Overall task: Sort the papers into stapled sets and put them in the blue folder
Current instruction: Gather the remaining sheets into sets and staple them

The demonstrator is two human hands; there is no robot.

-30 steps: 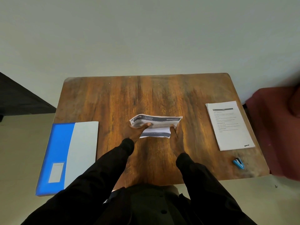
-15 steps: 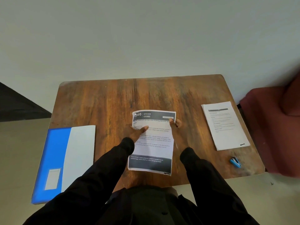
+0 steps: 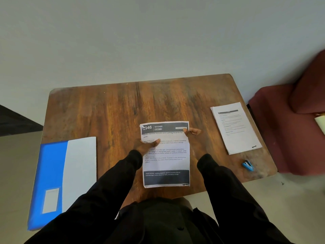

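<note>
A printed paper set (image 3: 167,162) with a dark header reading "KITCHEN" and a dark footer lies flat at the table's front middle. My left hand (image 3: 147,145) grips its left edge, thumb on top of the page. Fingers of my right hand (image 3: 191,132) pinch its top right corner. A second white paper set (image 3: 235,127) lies on the right side of the table. Near the front right corner sits a small blue stapler (image 3: 248,166). The blue folder (image 3: 51,173), with a white sheet (image 3: 80,171) on its right half, overhangs the table's left edge.
The wooden table (image 3: 123,110) stands against a pale wall. A dark red upholstered seat (image 3: 288,127) is close to its right edge. Pale floor shows on both sides and in front.
The paper set was curled and folded over at the table's middle; it is now spread flat and lies closer to me. Both hands stay on its top part.
</note>
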